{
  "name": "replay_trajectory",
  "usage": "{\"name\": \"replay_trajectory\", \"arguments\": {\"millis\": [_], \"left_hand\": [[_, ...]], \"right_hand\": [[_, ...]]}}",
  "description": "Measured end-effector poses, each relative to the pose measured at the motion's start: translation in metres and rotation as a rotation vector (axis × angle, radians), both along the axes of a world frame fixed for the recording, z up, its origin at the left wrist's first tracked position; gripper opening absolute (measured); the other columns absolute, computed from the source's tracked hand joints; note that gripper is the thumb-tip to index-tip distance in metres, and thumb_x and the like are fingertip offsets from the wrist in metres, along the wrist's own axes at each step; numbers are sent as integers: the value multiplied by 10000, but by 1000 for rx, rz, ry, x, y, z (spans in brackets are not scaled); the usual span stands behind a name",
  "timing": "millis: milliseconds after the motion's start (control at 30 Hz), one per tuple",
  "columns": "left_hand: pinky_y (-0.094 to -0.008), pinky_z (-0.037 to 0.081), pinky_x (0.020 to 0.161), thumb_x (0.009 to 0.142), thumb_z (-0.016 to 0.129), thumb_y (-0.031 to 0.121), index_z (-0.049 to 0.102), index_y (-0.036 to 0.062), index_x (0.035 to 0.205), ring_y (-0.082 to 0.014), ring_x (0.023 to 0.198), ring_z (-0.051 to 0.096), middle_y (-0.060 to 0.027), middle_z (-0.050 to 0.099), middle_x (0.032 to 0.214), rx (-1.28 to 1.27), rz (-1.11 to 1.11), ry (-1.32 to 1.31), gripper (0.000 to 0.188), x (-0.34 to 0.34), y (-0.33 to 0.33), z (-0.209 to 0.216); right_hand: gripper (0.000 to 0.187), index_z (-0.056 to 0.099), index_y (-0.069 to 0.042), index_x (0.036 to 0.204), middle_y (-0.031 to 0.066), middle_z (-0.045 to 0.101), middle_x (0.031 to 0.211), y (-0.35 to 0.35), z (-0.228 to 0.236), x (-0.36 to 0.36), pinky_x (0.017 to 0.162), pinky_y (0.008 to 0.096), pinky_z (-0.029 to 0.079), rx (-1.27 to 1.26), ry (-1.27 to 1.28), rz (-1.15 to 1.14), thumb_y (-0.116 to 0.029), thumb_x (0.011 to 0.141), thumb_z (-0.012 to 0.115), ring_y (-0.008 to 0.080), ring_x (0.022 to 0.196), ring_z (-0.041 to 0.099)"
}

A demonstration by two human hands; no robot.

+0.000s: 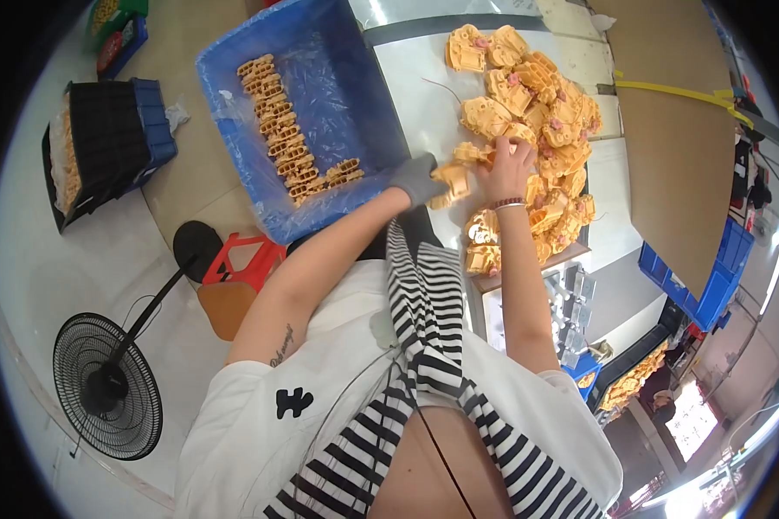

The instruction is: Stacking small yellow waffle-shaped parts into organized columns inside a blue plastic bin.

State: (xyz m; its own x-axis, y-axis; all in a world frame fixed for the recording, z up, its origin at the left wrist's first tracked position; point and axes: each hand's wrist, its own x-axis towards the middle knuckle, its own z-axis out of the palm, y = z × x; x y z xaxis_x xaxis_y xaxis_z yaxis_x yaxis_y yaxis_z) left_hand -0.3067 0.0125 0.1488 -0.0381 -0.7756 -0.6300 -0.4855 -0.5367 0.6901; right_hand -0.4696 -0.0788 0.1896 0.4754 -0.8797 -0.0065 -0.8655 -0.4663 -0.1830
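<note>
My left hand (pixel 420 180), in a grey glove, grips a yellow-orange moulded plastic part (pixel 450 187) over the white table, close to the blue bin; motion smears it a little. To its right, my bare right hand (pixel 505 169), with a bracelet on the wrist, has its fingers curled on another plastic part (pixel 518 132) at the near side of the heap. That heap of yellow-orange plastic parts (pixel 565 121) spreads over the right of the table, a few with pinkish bits on them. Part of what my right fingers grip is hidden behind them.
A blue bin (pixel 221 130) lined with clear film stands left of the table, with similar parts stacked in a row inside. Further left are a black fan (pixel 108 387), a red stool (pixel 249 259) and a black crate (pixel 104 143). A brown board (pixel 675 156) lies to the right.
</note>
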Motion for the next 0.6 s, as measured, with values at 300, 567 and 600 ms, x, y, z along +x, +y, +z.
{"name": "replay_trajectory", "arguments": {"millis": [300, 567, 600], "left_hand": [[-279, 542, 730, 855, 582, 219, 523, -16, 1186, -187, 844, 646, -116, 639, 959, 505, 1036, 944, 410, 41, 2, -28], [-339, 535, 702, 789, 669, 194, 567, 55, 1103, -249, 850, 636, -133, 611, 957, -299, 437, 368, 357, 26, 6, -4], [-350, 521, 727, 764, 676, 190, 568, 74, 1114, -268, 849, 625, -133, 605, 951, -445, 351, 149, 385, 23, 7, -1]], "right_hand": [[338, 576, -93, 1015, 139, 580, 1072, 12, 10, -27, 859, 403, 459, 284, -403, 281, -33, 693, 658, 340, 993, 541], [368, 578, -75, 1004, 134, 524, 1088, 37, 7, -31, 905, 389, 441, 425, -182, 308, 6, 658, 674, 322, 1032, 524], [369, 576, -78, 1009, 140, 505, 1114, 38, 7, -33, 910, 389, 440, 408, -162, 286, 8, 664, 671, 322, 1049, 518]]}}
